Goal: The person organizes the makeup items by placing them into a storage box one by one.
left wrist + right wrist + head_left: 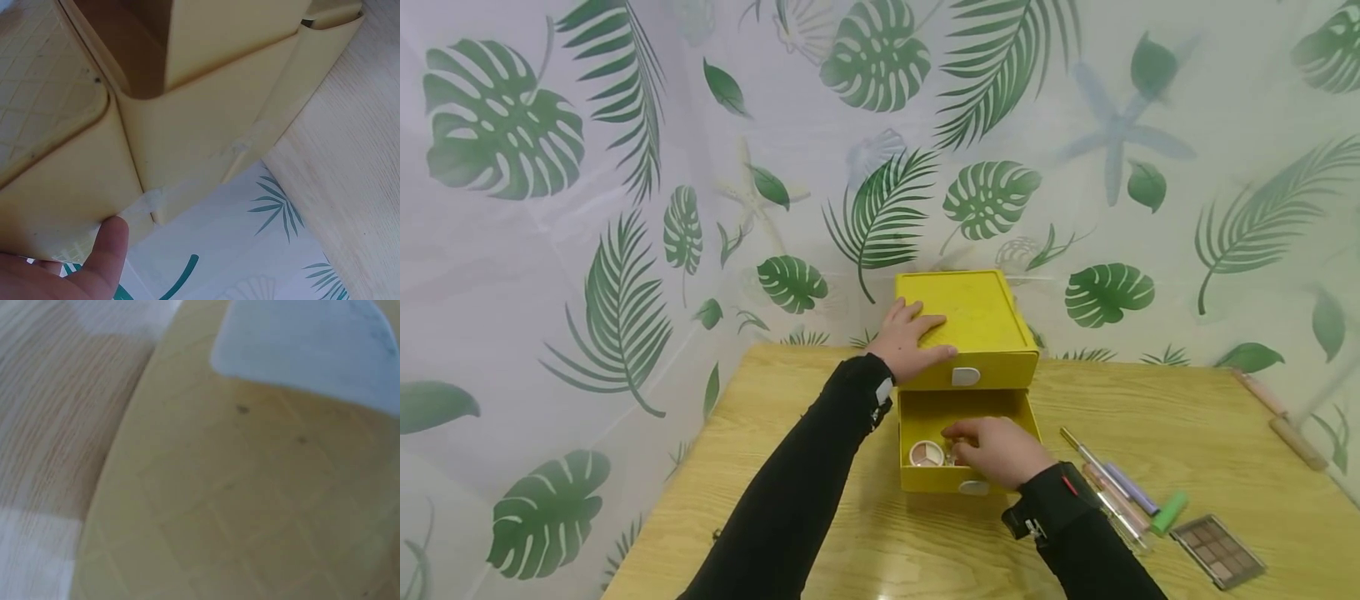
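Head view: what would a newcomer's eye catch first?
The bright yellow drawer box stands out first, near the back of the table, its lower drawer pulled out. The left hand rests at the left of the box's top; the right hand reaches into the drawer. Behind, large green leaves pattern the pale backdrop.

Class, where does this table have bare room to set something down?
Bare wood lies left of the yellow box, bordered by the left sleeve; more lies right of the box, behind the tubes. Crowded: the tubes and palette at right, and the open lower drawer, where the right hand reaches beside a round compact.
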`<state>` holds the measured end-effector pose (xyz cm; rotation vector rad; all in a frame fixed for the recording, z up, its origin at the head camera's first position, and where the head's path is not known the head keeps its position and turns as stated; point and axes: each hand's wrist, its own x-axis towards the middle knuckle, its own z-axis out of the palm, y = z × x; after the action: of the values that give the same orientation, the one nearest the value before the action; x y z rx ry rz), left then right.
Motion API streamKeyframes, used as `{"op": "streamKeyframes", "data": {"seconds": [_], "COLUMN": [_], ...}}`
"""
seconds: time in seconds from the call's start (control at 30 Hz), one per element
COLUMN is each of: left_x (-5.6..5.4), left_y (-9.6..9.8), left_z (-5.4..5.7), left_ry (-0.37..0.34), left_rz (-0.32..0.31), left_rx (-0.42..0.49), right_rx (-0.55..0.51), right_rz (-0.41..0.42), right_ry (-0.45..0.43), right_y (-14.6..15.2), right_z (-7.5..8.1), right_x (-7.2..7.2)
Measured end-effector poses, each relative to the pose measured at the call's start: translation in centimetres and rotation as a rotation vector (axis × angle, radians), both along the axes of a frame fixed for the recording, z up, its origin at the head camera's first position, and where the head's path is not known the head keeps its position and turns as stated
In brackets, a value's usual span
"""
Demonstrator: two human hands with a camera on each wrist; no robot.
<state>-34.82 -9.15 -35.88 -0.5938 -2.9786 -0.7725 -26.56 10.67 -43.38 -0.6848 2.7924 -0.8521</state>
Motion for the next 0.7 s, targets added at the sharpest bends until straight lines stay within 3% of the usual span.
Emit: {"op": "streamKeyframes", "data": {"seconds": [0.2, 0.3, 0.7], "left_x": [-0.2, -0.3, -0.2], "left_y": [0.1, -0.1, 0.2], "left_z": [-0.2, -0.1, 0.0], "left_ry": [0.004, 0.007, 0.000], "left_rz": [0.001, -0.001, -0.006], "left_rx": [0.008, 0.015, -0.003], "right_rx": [0.027, -0.011, -0.118], "right_rz": [-0.055, -0.063, -0.052], "right_ry": [0.333, 0.459, 0.617], "right_y": [0.0, 0.1, 3.4], "right_z": [-0.5, -0.4, -0.5], "right_x": [0.9, 1.5, 4.9]}}
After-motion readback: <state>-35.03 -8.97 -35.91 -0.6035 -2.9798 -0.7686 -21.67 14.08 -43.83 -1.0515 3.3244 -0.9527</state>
